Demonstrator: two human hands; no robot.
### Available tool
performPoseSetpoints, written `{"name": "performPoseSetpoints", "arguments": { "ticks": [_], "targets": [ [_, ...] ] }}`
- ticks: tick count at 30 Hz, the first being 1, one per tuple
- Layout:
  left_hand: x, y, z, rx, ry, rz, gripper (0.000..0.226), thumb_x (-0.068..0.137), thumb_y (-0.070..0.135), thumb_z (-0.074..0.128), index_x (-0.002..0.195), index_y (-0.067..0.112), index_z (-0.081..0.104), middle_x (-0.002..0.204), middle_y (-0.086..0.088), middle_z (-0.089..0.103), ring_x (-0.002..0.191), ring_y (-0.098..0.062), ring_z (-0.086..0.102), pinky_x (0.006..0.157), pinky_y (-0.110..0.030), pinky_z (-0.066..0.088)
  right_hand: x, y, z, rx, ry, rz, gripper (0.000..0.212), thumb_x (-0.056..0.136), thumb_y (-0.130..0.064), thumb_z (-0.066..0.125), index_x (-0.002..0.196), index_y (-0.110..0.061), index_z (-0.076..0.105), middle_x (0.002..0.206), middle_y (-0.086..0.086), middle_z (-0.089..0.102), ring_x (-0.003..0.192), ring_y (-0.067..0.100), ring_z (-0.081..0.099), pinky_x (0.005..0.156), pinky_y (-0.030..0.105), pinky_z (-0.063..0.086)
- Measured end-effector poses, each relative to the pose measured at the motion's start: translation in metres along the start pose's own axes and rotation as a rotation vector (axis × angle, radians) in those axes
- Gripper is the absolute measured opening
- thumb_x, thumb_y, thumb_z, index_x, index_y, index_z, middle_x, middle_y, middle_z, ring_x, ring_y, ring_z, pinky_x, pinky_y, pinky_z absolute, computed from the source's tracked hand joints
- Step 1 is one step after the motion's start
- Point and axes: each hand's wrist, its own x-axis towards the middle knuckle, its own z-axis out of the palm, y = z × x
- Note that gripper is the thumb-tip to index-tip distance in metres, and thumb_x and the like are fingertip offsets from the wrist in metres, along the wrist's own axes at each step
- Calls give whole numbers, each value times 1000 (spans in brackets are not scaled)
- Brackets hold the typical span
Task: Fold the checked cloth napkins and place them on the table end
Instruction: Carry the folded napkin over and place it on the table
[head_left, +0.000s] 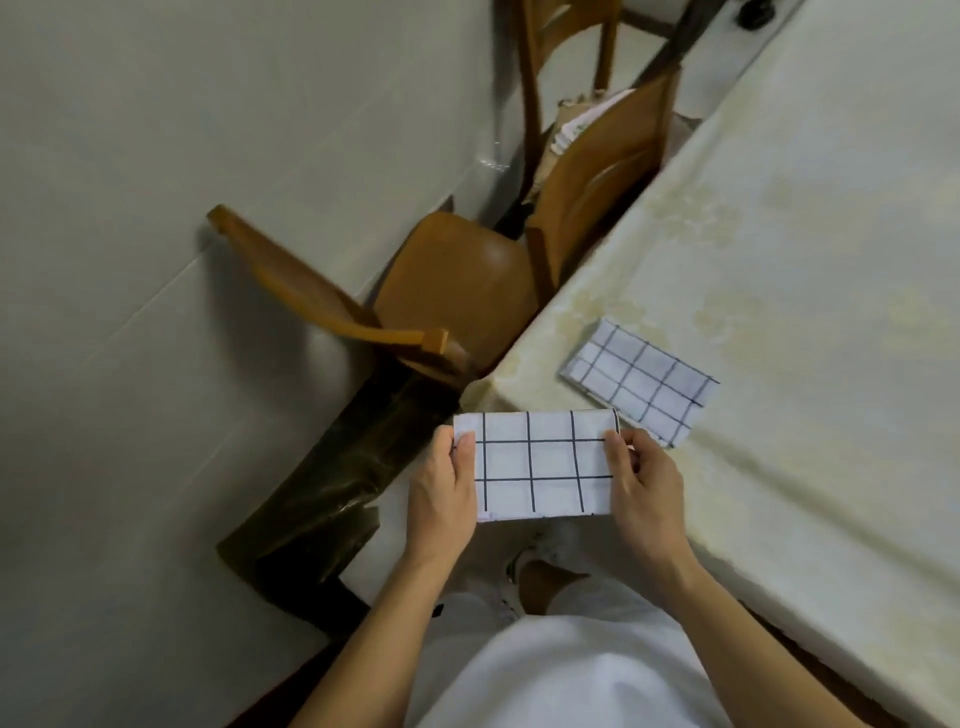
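Observation:
I hold a folded white napkin with black checks in the air, just off the table's corner. My left hand pinches its left edge, thumb on top. At the right edge my right hand pinches it the same way. A second folded checked napkin lies flat on the table's pale cloth, close to the near corner and a little beyond my right hand.
Two wooden chairs stand between the table's left edge and the white wall; the farther one carries some papers. A dark sheet covers the floor below the near chair. My own legs and foot show beneath the napkin.

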Motion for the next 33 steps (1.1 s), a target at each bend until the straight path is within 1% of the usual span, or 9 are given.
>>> {"name": "performPoseSetpoints", "arguments": {
  "ticks": [4, 8, 12, 15, 18, 23, 26, 30, 33],
  "targets": [
    [37, 38, 35, -8, -99, 88, 19, 105, 30, 38, 96, 17, 48, 82, 7, 61, 72, 5, 62, 49, -12, 45, 33, 12, -32, 23, 155, 41, 26, 104, -30, 50, 84, -16, 61, 69, 1, 60, 58, 7, 49, 51, 19, 35],
    [67, 63, 66, 69, -214, 169, 27, 100, 51, 32, 99, 27, 45, 94, -5, 63, 71, -13, 68, 45, -21, 52, 57, 24, -59, 88, 312, 96, 25, 104, -29, 51, 83, -19, 60, 63, -4, 57, 57, 11, 50, 49, 22, 33],
    [87, 91, 87, 142, -280, 228, 15, 105, 29, 40, 93, 19, 43, 82, 6, 61, 67, -8, 64, 44, -13, 43, 73, 34, -73, 134, 372, 160, 24, 103, -32, 51, 84, -21, 59, 66, 3, 62, 58, 21, 52, 53, 35, 38],
    [100, 102, 98, 201, -276, 270, 14, 105, 21, 44, 92, 15, 46, 74, 11, 55, 64, -3, 54, 49, -12, 38, 81, 37, -78, 143, 385, 189, 24, 104, -33, 50, 84, -22, 57, 64, 5, 60, 55, 22, 49, 53, 36, 38],
    [114, 105, 107, 266, -273, 259, 16, 104, 24, 46, 92, 13, 49, 66, 8, 49, 59, -7, 46, 49, -18, 34, 87, 39, -83, 135, 381, 205, 20, 104, -32, 49, 89, -21, 58, 65, 1, 63, 57, 19, 55, 52, 32, 41],
    [134, 109, 119, 245, -348, 209, 16, 104, 24, 46, 92, 13, 49, 69, 5, 46, 61, -9, 41, 52, -17, 34, 101, 46, -86, 119, 369, 241, 15, 103, -31, 51, 99, -19, 59, 74, -4, 67, 64, 12, 60, 53, 27, 43],
    [143, 106, 126, 197, -411, 147, 18, 104, 23, 46, 92, 11, 49, 72, 4, 46, 63, -11, 41, 53, -19, 33, 108, 52, -85, 111, 339, 279, 15, 102, -35, 52, 100, -22, 59, 77, -1, 66, 70, 20, 63, 58, 38, 50],
    [159, 103, 131, 164, -435, 81, 15, 103, 23, 49, 94, 12, 54, 75, 7, 51, 65, -6, 46, 53, -13, 36, 117, 57, -82, 87, 344, 302, 17, 101, -35, 53, 98, -21, 62, 76, -1, 63, 63, 12, 54, 52, 18, 38],
    [171, 102, 134, 154, -439, 70, 12, 102, 23, 52, 95, 15, 57, 78, 8, 55, 69, -5, 50, 57, -15, 36, 124, 59, -80, 65, 347, 331, 16, 101, -35, 53, 99, -21, 62, 81, -4, 64, 68, 9, 57, 56, 19, 39]
  ]
}}
